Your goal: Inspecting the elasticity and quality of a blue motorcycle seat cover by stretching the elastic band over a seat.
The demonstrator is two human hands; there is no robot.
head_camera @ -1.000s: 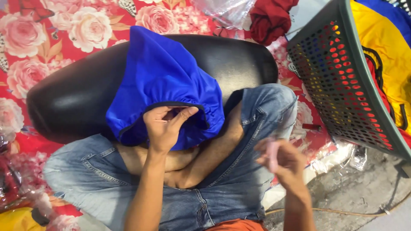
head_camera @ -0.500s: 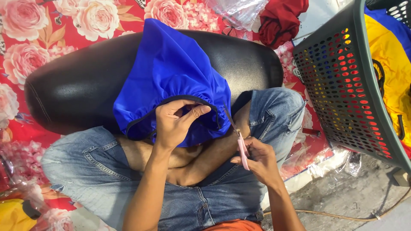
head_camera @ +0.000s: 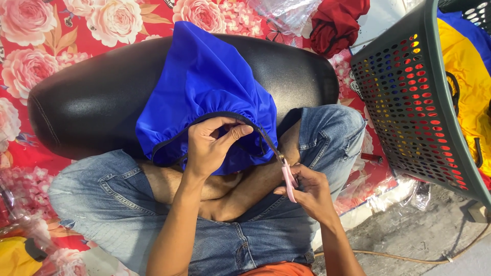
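The blue garment [head_camera: 204, 87] lies draped over a black cushion [head_camera: 82, 102] at centre frame, its dark-edged gathered hem facing the person. The left hand [head_camera: 212, 145] pinches that hem between thumb and fingers. The right hand [head_camera: 307, 191], lower right of it, grips small pink snips [head_camera: 289, 179] (blades at the hem's right end, pointing up-left along the edge) — shiny, crumpled fabric

left hand [head_camera: 209, 145] — fingers pinched | right hand [head_camera: 309, 191] — fist closed
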